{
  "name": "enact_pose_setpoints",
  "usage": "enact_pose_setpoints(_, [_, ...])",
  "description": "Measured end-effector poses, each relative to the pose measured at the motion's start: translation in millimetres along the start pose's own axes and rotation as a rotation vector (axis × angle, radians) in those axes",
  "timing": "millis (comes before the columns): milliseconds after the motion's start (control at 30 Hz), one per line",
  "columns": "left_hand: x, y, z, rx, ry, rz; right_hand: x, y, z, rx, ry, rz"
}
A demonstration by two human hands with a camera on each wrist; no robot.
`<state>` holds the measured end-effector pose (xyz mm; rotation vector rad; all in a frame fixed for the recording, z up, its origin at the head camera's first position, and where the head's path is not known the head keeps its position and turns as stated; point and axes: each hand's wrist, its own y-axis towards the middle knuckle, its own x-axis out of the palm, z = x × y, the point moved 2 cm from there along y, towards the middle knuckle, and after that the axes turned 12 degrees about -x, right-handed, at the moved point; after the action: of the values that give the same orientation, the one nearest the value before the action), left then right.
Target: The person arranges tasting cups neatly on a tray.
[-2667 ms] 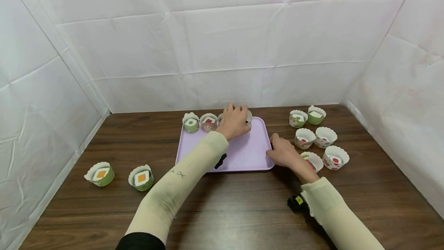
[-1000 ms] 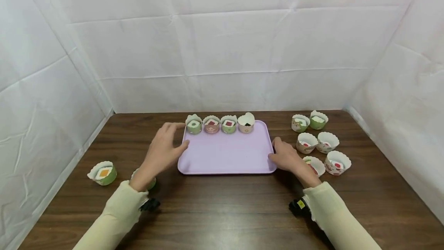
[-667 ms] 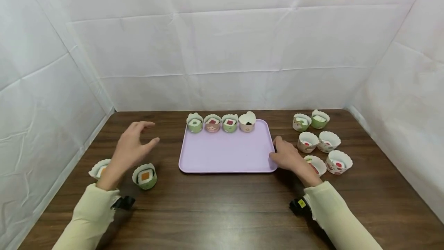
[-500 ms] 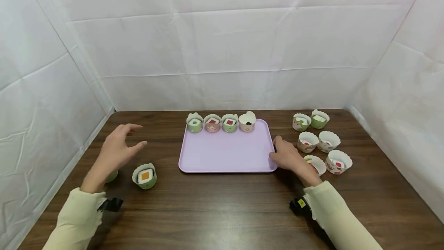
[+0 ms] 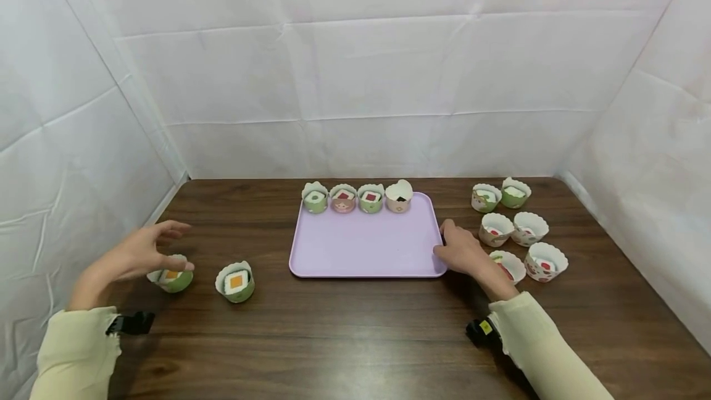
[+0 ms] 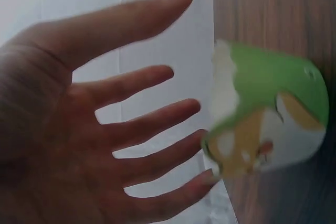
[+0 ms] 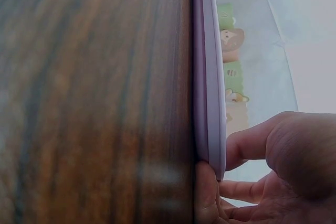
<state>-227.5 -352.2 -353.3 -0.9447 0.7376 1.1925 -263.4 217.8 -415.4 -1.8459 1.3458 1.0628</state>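
Note:
My left hand [image 5: 136, 255] is spread beside a green paper baking cup [image 5: 179, 283] at the far left, its thumb overlapping that cup in the head view. Inside is a white, sushi-like piece with an orange square. In the left wrist view the fingers are apart, with fingertips right at the rim of this cup [image 6: 273, 114], which carries a cartoon animal. My right hand [image 5: 461, 250] pinches the right edge of a lilac tray [image 5: 366, 252]. In the right wrist view the thumb lies over the tray's rim [image 7: 214, 103] and the fingers are at its underside.
Several filled cups [image 5: 370, 199] line the tray's back edge. A second green cup [image 5: 239, 289] with an orange-centred piece stands left of the tray. Several more cups [image 5: 496, 230] are grouped at the right, near my right hand. White sheeting [image 5: 361, 79] surrounds the wooden table [image 5: 333, 338].
My left hand has left the row of cups on the tray and moved left and back to the far-left green cup. My right hand has stayed on the tray's edge.

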Motion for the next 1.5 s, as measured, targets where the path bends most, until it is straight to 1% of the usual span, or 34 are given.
enact_pose_setpoints(133, [1.9, -2.1, -11.7, 0.016, -0.045, -0.098, 0, 0, 0, 0.0, -0.004, -0.004])
enact_pose_setpoints(233, [4.3, -2.1, -17.2, 0.018, -0.091, -0.168, 0, 0, 0, -0.002, -0.005, -0.006])
enact_pose_setpoints(333, [6.2, -1.3, -19.9, 0.027, -0.086, -0.196, -1, 0, 0, -0.002, -0.002, -0.009])
enact_pose_setpoints(433, [6.8, -0.6, -21.4, 0.044, -0.064, -0.2, 0, 0, 1, 0.002, -0.002, -0.007])
enact_pose_setpoints(600, [6.2, 0.8, -24.7, 0.003, -0.051, -0.211, 0, 1, 1, -0.007, -0.004, 0.0])
enact_pose_setpoints(700, [6.7, 1.2, -25.9, -0.009, -0.046, -0.211, 1, 1, 1, -0.008, -0.002, -0.002])
enact_pose_setpoints(800, [7.4, 0.8, -25.9, -0.012, -0.063, -0.21, 2, 2, 1, -0.007, -0.003, -0.004])
enact_pose_setpoints(967, [7.4, 0.2, -24.1, -0.035, -0.101, -0.213, 2, 1, 1, -0.011, -0.004, -0.004])
enact_pose_setpoints(1167, [7.5, -0.2, -22.8, -0.033, -0.118, -0.203, 2, 1, 3, -0.005, -0.005, -0.006])
enact_pose_setpoints(1267, [7.1, 0.6, -22.4, -0.024, -0.094, -0.165, 2, 1, 3, -0.001, -0.008, -0.009])
enact_pose_setpoints(1433, [6.3, 2.3, -20.6, 0.002, -0.058, -0.06, 2, 2, 4, 0.004, -0.006, -0.009])
enact_pose_setpoints(1500, [6.4, 3.2, -18.6, -0.005, -0.061, -0.028, 2, 2, 4, 0.004, -0.005, -0.008])
